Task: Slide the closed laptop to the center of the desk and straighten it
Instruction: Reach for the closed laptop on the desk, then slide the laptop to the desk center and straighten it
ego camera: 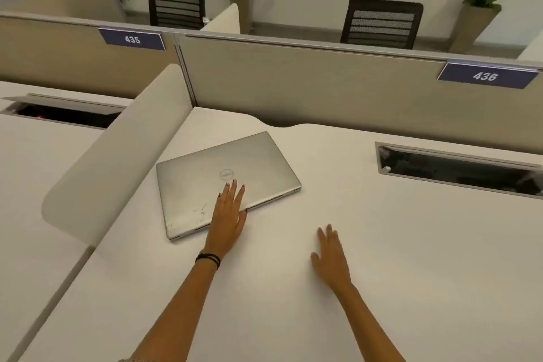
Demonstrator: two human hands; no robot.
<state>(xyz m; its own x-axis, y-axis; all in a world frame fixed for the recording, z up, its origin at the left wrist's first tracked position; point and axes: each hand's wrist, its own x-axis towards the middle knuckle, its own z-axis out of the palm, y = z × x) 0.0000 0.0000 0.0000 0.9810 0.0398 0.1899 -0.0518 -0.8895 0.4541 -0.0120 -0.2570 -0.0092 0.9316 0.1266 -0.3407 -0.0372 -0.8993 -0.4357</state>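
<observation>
We see the left hand (228, 222) lying flat and open, fingers straight and close together, with its fingertips resting on the lid of the closed silver laptop (226, 182) just below the round logo, and the palm crossing the laptop's near edge onto the white desk (382, 258). It grips nothing; it only presses down. A black band (209, 259) circles that wrist.

The right hand (330, 256) is also open and flat, fingers slightly spread, palm down over the bare desk at about three o'clock from the left hand, well apart from the laptop. We cannot tell whether it touches the surface.

The laptop sits toward ten o'clock on the desk, near the rounded side divider (117, 153), and it is skewed, its right end turned away from us.

At two o'clock a recessed cable tray (458, 167) stands open in the desk; its inside is dark and we cannot make out the contents. Another opened tray (61, 113) shows on the neighbouring desk at ten o'clock, equally dark.
</observation>
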